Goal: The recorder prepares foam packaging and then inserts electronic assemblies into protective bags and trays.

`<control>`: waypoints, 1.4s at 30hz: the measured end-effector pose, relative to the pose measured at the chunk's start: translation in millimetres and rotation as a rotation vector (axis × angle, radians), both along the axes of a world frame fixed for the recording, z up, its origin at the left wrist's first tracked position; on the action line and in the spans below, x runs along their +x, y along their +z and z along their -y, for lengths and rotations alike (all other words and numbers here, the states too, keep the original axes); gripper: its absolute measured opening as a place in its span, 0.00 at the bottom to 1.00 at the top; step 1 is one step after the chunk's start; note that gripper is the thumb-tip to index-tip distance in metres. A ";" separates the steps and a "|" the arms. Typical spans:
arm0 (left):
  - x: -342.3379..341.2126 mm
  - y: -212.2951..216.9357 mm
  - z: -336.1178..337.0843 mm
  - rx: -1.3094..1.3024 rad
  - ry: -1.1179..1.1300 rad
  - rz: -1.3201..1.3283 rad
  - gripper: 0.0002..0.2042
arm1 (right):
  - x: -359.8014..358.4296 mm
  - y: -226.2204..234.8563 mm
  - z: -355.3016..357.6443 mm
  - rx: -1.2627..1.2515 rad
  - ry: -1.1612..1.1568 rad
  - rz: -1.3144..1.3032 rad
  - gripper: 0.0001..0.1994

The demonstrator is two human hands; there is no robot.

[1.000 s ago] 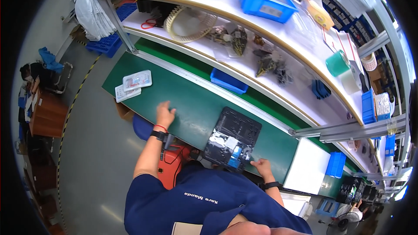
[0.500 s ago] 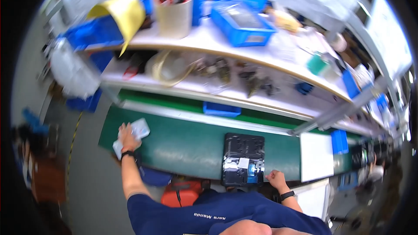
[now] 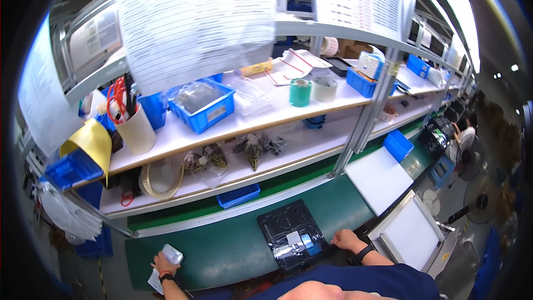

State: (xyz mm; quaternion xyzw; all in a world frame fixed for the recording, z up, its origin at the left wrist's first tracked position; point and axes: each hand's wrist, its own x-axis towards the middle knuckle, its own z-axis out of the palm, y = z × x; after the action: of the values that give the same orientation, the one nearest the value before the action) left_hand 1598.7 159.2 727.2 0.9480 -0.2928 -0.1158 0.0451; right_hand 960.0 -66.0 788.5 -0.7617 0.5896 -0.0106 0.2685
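Note:
At the left end of the green bench, my left hand (image 3: 165,265) is closed around the edge of a pale, see-through packet (image 3: 172,253). A white sheet or second packet (image 3: 155,281) lies partly under that hand. A flat black plastic casing (image 3: 286,223) lies on the bench between my hands. On its near part are silvery film, a white label and a blue piece (image 3: 312,244). My right hand (image 3: 347,240) is just right of the casing, apart from it, with its fingers curled in. Whatever those fingers may hold is hidden.
Behind the bench stands a two-level shelf with a blue bin (image 3: 202,105), a cup of tools (image 3: 136,131) and tape rolls (image 3: 300,93). A white board (image 3: 379,180) and a framed panel (image 3: 410,232) are on the right. Farther right sits another person (image 3: 465,134).
The view has swung up and to the right, so more shelf shows. My left hand stays at the packet. My right hand remains curled beside the casing.

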 end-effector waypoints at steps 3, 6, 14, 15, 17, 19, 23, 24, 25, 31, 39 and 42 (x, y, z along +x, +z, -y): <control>1.6 -16.2 2.0 -0.052 -0.041 -0.071 0.47 | -2.1 -21.9 10.7 -0.173 0.089 0.013 0.10; -12.5 -1.2 13.0 -0.024 -0.064 -0.052 0.46 | 6.3 -7.2 19.0 -0.210 0.125 0.068 0.10; -58.1 19.3 61.1 -0.862 0.007 -0.468 0.35 | 25.2 24.8 25.0 -0.188 0.131 0.252 0.09; -83.0 33.0 74.3 -0.902 -0.013 -0.690 0.31 | 30.3 31.4 24.4 -0.215 0.158 0.310 0.08; -153.3 65.7 99.5 -1.070 -0.077 -1.216 0.27 | 43.3 51.0 20.4 -0.239 0.211 0.410 0.07; -224.6 92.7 124.6 -1.118 -0.113 -1.655 0.33 | 57.2 64.8 18.2 -0.284 0.282 0.500 0.07; -333.1 140.7 166.4 -1.036 -0.191 -2.106 0.38 | 79.1 99.4 6.4 -0.456 0.403 0.731 0.04; -347.5 142.2 177.2 -0.981 -0.209 -2.167 0.39 | 83.4 107.3 7.7 -0.502 0.405 0.766 0.04; -361.2 141.3 185.4 -0.960 -0.214 -2.174 0.42 | 87.6 110.5 10.9 -0.563 0.414 0.783 0.05; -405.1 147.8 196.5 -1.059 -0.183 -2.380 0.31 | 90.8 129.9 9.9 -0.782 0.474 0.690 0.13; -407.4 121.6 180.8 -0.717 -0.263 -2.354 0.27 | 82.2 114.8 13.3 -0.722 0.490 0.686 0.06; -401.7 131.6 180.7 -0.599 -0.340 -2.190 0.32 | 70.1 121.2 6.6 0.080 0.170 0.997 0.03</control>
State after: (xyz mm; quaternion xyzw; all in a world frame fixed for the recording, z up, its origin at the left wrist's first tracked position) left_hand 1197.0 -21.6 858.8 0.2380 -0.2365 -0.8087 0.4831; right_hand 1030.1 -72.6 909.6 -0.6986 0.3255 -0.3283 0.5462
